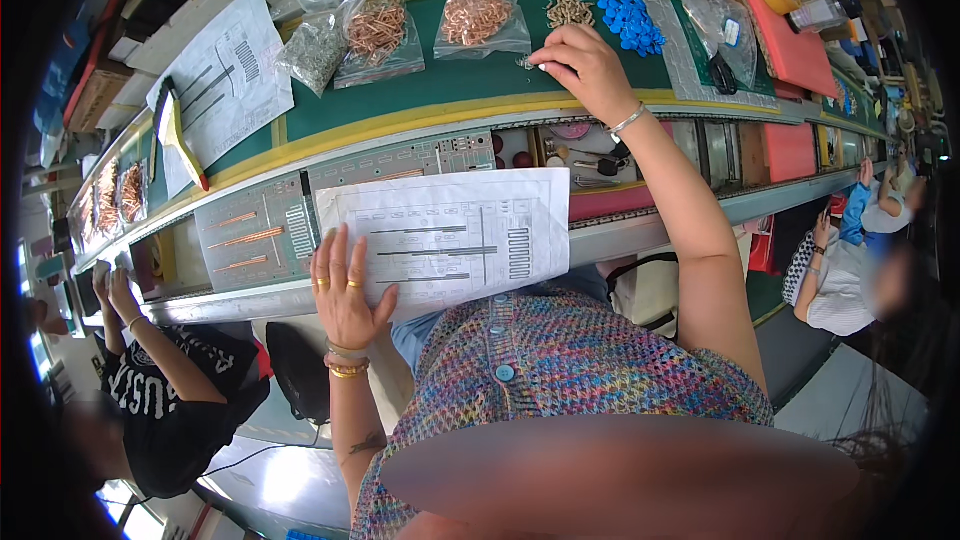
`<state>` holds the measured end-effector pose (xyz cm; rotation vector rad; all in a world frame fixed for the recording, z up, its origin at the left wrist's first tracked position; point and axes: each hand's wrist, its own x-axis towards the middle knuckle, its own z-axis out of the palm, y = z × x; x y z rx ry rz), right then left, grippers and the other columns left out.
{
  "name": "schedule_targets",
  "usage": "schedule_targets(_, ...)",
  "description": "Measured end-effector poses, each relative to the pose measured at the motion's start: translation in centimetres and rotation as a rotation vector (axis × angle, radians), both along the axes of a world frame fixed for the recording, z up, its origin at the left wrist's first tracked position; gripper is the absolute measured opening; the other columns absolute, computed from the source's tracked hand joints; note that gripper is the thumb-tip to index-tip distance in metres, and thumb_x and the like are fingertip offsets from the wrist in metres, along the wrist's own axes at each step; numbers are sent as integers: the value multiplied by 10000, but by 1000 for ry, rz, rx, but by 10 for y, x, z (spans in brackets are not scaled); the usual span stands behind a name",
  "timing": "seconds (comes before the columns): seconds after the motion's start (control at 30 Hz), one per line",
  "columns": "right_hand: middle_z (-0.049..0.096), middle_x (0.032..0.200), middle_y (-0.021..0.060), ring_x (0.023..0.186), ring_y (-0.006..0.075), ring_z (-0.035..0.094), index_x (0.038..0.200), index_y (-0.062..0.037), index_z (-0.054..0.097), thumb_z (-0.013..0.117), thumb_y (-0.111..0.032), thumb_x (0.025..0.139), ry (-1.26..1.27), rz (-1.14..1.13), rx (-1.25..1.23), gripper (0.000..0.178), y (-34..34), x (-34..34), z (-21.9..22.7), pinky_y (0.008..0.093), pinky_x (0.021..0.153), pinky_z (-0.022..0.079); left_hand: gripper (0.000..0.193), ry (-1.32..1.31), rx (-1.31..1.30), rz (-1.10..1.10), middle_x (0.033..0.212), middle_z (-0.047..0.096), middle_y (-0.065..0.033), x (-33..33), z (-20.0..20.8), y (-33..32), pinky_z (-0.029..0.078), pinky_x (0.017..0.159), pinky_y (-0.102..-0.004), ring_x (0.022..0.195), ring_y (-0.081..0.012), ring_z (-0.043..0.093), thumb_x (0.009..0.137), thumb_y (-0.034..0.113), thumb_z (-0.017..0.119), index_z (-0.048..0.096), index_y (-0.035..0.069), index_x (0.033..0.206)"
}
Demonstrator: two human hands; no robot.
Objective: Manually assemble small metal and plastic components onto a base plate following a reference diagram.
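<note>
My left hand (345, 290) lies flat with its fingers stretched out on a white paper sheet (535, 205) printed with a wiring drawing. The sheet partly covers a grey circuit board (455, 155) in the rail frame. My right hand (590, 68) reaches over the green shelf, thumb and fingertips pinched together. At its fingertips are a few tiny silvery pieces (525, 63); what exactly the fingers grip is too small to make out. Just beyond it sit a heap of tan parts (569, 9) and a heap of blue disc parts (631, 24).
Clear bags of copper-coloured parts (377, 32) and one of silvery parts (313, 52) line the shelf. Another drawing sheet (225, 90) leans at left, by a yellow-handled tool (180, 140). A second circuit board (255, 235) lies left. Co-workers sit on both sides.
</note>
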<state>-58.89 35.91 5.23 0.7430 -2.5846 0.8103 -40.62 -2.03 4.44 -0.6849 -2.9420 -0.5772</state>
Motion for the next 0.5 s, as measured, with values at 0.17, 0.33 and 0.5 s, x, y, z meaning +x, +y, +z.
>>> schedule_targets(0.17, 545, 849, 28, 825, 212, 532, 895, -103, 680, 658, 18, 706, 90, 79, 108, 226, -6, -6, -8, 324, 728, 454, 775, 24, -129, 210, 1453, 302, -177, -3, 2, -3, 182, 1091, -500, 1342, -387, 262, 804, 528, 531, 321, 77, 1398)
schedule_targets(0.33, 549, 840, 31, 825, 214, 535, 885, -101, 681, 665, 9, 704, 63, 69, 71, 213, 1, -2, 2, 322, 732, 456, 795, -50, -135, 158, 1461, 295, -182, -3, 3, -1, 157, 1102, -494, 1354, -360, 263, 801, 525, 528, 299, 73, 1415)
schedule_targets(0.5, 555, 828, 21, 809, 209, 536, 853, -98, 680, 688, -26, 697, 76, 46, 88, 172, -4, 3, 4, 321, 718, 457, 806, -65, -78, 87, 1455, 305, -185, -3, 5, 19, 180, 1093, -505, 1339, -368, 295, 790, 516, 563, 298, 86, 1418)
